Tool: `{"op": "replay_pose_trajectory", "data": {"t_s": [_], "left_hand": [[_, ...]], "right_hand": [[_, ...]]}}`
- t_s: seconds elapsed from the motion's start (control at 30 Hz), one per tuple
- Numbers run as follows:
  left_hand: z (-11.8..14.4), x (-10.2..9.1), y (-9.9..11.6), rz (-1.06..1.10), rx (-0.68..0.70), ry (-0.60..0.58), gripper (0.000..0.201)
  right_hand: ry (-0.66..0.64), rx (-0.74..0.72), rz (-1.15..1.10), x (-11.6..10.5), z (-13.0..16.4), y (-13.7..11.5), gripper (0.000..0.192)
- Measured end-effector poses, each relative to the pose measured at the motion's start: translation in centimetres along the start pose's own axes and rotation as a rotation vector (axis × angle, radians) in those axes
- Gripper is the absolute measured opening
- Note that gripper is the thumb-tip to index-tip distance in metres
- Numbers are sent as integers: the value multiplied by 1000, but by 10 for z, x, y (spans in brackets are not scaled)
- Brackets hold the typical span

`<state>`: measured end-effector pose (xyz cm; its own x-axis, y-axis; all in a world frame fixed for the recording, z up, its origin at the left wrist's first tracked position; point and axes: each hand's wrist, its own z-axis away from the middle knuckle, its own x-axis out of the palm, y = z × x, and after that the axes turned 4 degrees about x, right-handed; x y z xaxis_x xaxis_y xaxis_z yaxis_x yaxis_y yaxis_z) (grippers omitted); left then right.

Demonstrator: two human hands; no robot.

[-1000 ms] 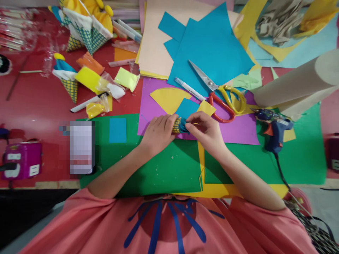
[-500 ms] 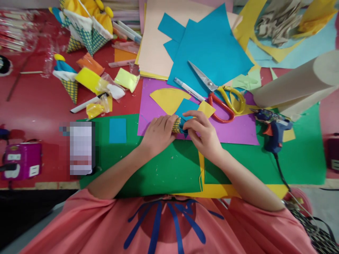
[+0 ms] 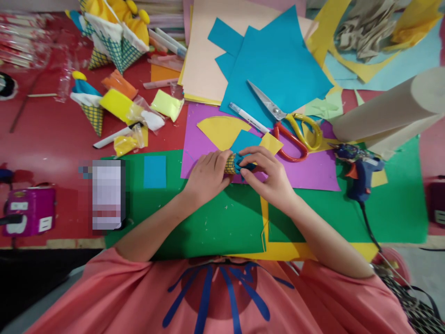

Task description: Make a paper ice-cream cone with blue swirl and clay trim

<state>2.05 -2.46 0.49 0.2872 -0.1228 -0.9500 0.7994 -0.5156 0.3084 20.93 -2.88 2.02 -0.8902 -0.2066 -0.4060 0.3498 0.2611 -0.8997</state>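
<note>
In front of me, above the purple sheet point(image 3: 302, 174), my left hand point(image 3: 206, 178) is closed around a small yellow paper cone point(image 3: 230, 164) with a dark grid pattern. Its wide end points right. Crumpled blue paper point(image 3: 238, 162) fills that end, and the curled fingers of my right hand point(image 3: 270, 175) pinch it. The cone's tip is hidden in my left hand. Just behind my hands lie a blue paper square point(image 3: 246, 139), a small yellow piece point(image 3: 272, 143) and a yellow fan-shaped piece point(image 3: 222, 131).
Scissors point(image 3: 278, 113) and a white pen point(image 3: 248, 117) lie behind my hands. To the right are a glue gun point(image 3: 362, 178) and a paper roll point(image 3: 385, 109). A phone point(image 3: 107, 195) lies left; finished paper cones point(image 3: 91, 104) stand behind it. A green sheet point(image 3: 215, 218) covers the front.
The fingers of my right hand have shifted on the blue paper, and more of it shows at the cone's mouth. My left hand keeps its hold nearly unmoved.
</note>
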Motion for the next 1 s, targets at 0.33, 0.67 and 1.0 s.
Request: {"op": "replay_pose_trajectory", "data": {"t_s": [0.33,0.67,1.0], "left_hand": [[-1,0,0,17,-1,-13,47],[1,2,-3,58,36,3,48],[-1,3,-3,100,3,-30,48]], "right_hand": [[6,20,-11,0,-1,2,3],[36,-20,21,1,-3,3,1],[33,-58,22,6,-1,4,1]]}}
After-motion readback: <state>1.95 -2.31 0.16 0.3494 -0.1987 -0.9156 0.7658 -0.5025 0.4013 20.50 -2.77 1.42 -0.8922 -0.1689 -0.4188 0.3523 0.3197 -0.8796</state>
